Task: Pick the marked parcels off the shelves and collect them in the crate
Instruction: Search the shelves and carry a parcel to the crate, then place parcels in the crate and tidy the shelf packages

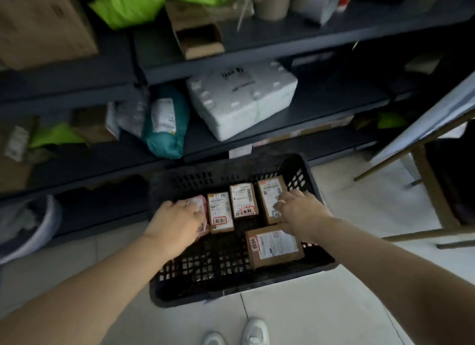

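A black slatted crate (318, 263) stands on the floor in front of dark shelves. Inside lie several small parcels with red-marked labels: a pink parcel (200, 203) at the left, two brown boxes (220, 212) (243, 199) in the middle, a brown box (270, 191) at the right and another brown box (275, 245) nearer to me. My left hand (177, 222) lies over the pink parcel, fingers curled on it. My right hand (299, 209) rests on the right-hand box, fingers bent; the grip is hidden.
A white foam box (241, 97) and a teal mailer bag (165, 123) lie on the shelf just above the crate. Green bags (126, 5) and cardboard boxes (38, 25) fill higher shelves. A wooden frame (426, 180) leans at the right. A pale bucket (33, 229) stands left.
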The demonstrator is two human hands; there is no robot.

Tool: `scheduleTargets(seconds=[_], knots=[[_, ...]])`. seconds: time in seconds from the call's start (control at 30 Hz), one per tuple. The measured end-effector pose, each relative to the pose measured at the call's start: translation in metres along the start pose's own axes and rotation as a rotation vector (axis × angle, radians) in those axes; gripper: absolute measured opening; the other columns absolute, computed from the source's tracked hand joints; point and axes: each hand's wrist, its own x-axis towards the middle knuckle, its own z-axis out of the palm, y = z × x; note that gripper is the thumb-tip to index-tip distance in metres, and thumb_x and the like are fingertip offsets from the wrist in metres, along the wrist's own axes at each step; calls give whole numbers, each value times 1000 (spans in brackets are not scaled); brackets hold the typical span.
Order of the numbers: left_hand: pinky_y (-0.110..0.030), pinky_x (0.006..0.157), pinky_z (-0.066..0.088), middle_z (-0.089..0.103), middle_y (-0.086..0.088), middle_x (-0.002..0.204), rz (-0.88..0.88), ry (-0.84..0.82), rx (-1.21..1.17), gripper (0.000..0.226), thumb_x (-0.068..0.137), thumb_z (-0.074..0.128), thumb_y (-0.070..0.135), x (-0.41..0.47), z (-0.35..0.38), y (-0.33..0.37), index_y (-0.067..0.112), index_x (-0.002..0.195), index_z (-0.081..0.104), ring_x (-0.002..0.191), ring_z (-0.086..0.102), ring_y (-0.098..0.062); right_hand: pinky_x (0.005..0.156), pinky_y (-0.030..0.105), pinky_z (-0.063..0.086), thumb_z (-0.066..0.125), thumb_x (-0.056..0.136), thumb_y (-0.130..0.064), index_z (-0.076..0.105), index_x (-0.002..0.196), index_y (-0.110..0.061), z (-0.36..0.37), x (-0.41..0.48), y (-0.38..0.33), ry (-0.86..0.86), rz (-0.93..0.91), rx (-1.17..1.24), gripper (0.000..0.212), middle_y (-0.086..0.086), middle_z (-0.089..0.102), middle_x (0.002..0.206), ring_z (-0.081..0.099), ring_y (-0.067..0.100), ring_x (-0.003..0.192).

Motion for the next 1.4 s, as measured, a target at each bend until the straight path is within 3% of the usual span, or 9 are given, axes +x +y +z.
scheduleTargets(seconds=[0.4, 0.53, 0.63, 0.87, 1.07, 1.27, 1.4], knots=[[-36, 83, 46, 60, 5, 111, -409, 389, -41, 42, 87, 50, 52, -256, -169, -107, 25, 117, 62, 105, 56, -19, 104, 39, 33, 50, 92, -47, 48, 133, -18, -262, -120, -84, 371, -246, -174, 50, 5, 45, 137, 40, 26, 127], [-35, 89, 41, 58, 6, 119, -617, 405, -45, 45, 87, 48, 57, -349, -191, -106, 29, 120, 60, 112, 53, -18, 103, 39, 31, 49, 91, -51, 46, 135, -22, -319, -149, -128, 486, -386, -251, 53, 3, 46, 136, 39, 26, 127], [-37, 84, 46, 63, 6, 107, -798, 421, -23, 45, 80, 53, 59, -416, -193, -81, 28, 109, 67, 102, 58, -18, 102, 39, 31, 47, 90, -54, 47, 134, -25, -340, -177, -163, 553, -517, -282, 53, 0, 48, 132, 41, 24, 126], [-36, 94, 37, 53, 10, 120, -1115, 263, -82, 50, 85, 43, 65, -558, -183, 17, 32, 121, 56, 117, 48, -16, 99, 42, 34, 48, 88, -58, 54, 127, -25, -350, -258, -259, 648, -834, -360, 51, 1, 53, 127, 46, 24, 120], [-35, 73, 44, 60, 8, 92, -1419, 145, -22, 42, 72, 53, 64, -695, -178, 101, 30, 94, 67, 89, 61, -18, 94, 39, 35, 46, 90, -57, 56, 122, -25, -351, -343, -365, 740, -1096, -444, 46, 1, 53, 124, 46, 25, 118], [-37, 96, 33, 48, 8, 122, -1702, 25, -58, 49, 86, 42, 62, -824, -176, 179, 30, 123, 51, 117, 44, -17, 104, 39, 33, 44, 95, -44, 46, 135, -26, -344, -444, -482, 813, -1328, -490, 43, 0, 48, 134, 41, 23, 126], [-36, 97, 34, 47, 10, 122, -1848, -17, -84, 50, 87, 40, 62, -899, -160, 220, 33, 126, 48, 116, 43, -15, 100, 38, 35, 43, 91, -57, 50, 129, -26, -329, -510, -557, 856, -1424, -475, 49, -1, 52, 128, 44, 21, 123]])
